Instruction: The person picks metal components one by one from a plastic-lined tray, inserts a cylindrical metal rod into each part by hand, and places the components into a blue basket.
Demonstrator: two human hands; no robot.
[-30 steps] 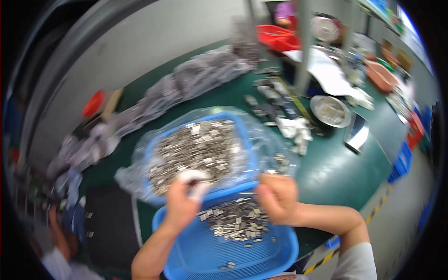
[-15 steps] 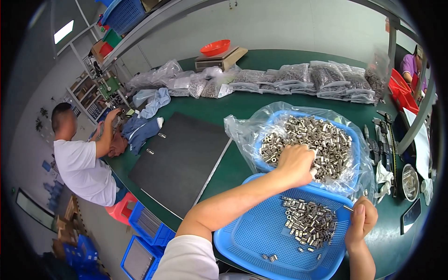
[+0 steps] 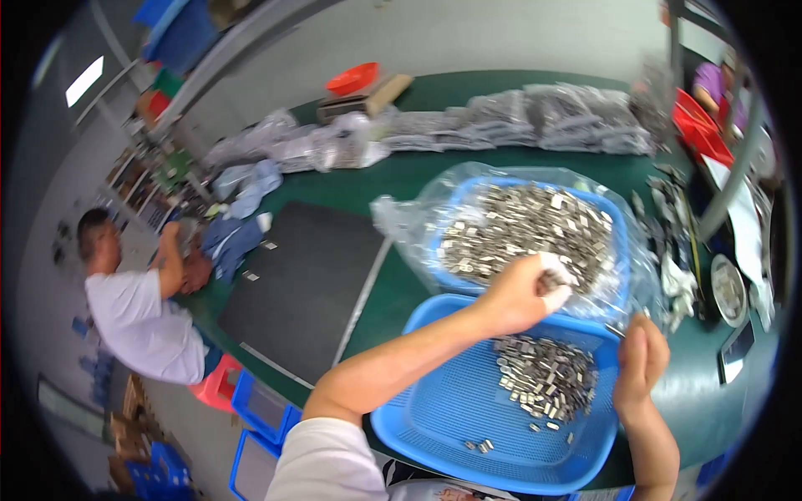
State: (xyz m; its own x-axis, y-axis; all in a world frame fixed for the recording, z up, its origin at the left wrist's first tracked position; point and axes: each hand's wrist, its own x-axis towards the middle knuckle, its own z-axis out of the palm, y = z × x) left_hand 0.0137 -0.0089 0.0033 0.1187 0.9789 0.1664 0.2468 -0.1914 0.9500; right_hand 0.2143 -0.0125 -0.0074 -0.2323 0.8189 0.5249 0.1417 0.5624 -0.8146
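My left hand (image 3: 522, 294), with white coverings on its fingertips, is curled around small metal parts just above the near edge of the far blue basket (image 3: 620, 250). That basket is lined with clear plastic and heaped with small silvery metal parts (image 3: 518, 230). Closer to me, a blue perforated basket (image 3: 443, 417) holds a smaller pile of metal parts (image 3: 547, 380), a few lying apart from it. My right hand (image 3: 642, 363) is closed at this basket's right rim, pinching a thin metal rod (image 3: 616, 331). The picture is blurred, so the rod's exact kind is unclear.
A black mat (image 3: 305, 288) with two small metal parts lies on the green table to the left. Filled plastic bags (image 3: 535, 121) line the back. Tools (image 3: 672, 213), a bowl (image 3: 728, 288) and a phone (image 3: 737, 352) lie right. A person (image 3: 142, 309) sits at far left.
My left hand has lifted off the heap in the far basket and come slightly toward me, now curled around parts. My right hand stays by the rim. The whole view has shifted a little.
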